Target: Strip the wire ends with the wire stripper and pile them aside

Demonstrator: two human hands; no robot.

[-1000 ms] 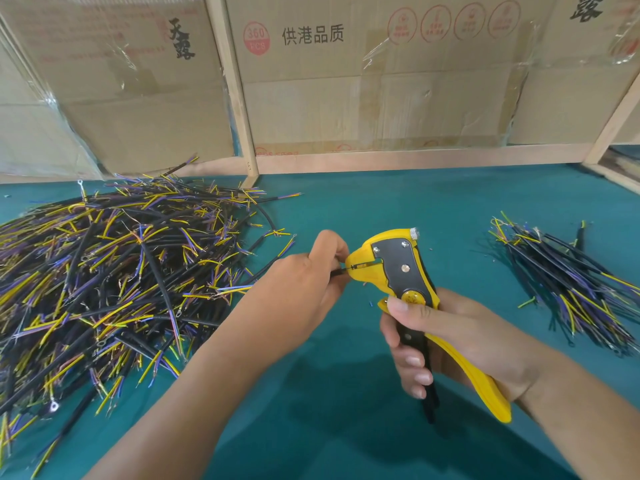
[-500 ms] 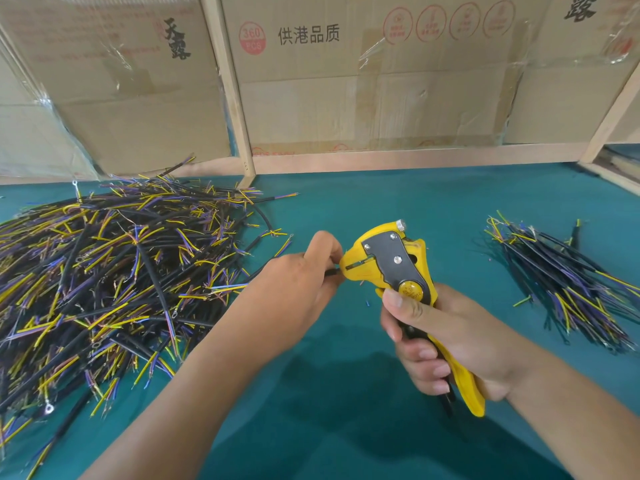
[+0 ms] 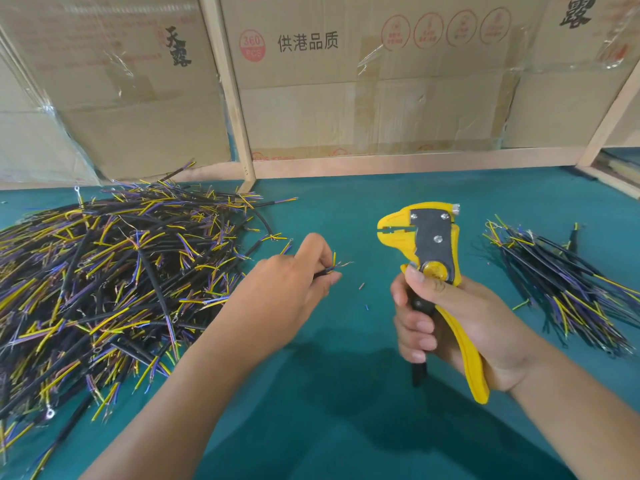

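Head view, single frame. I see no bins or trays; the stock lies loose in two heaps on the teal table (image 3: 346,427). Large wire pile (image 3: 114,282) at left, black sheaths with yellow and purple cores. Smaller wire pile (image 3: 568,282) at right, well apart from it.

Left hand (image 3: 291,289) pinches one wire (image 3: 333,268) between thumb and fingers; its splayed cores poke out toward the tool, not touching it. Right hand (image 3: 450,327) clenched round the handles of the yellow wire stripper (image 3: 433,251), held upright, jaws pointing left.

Small insulation scraps (image 3: 361,286) lie between the hands. Cardboard boxes (image 3: 346,81) behind a wooden frame (image 3: 228,88) form the backdrop.
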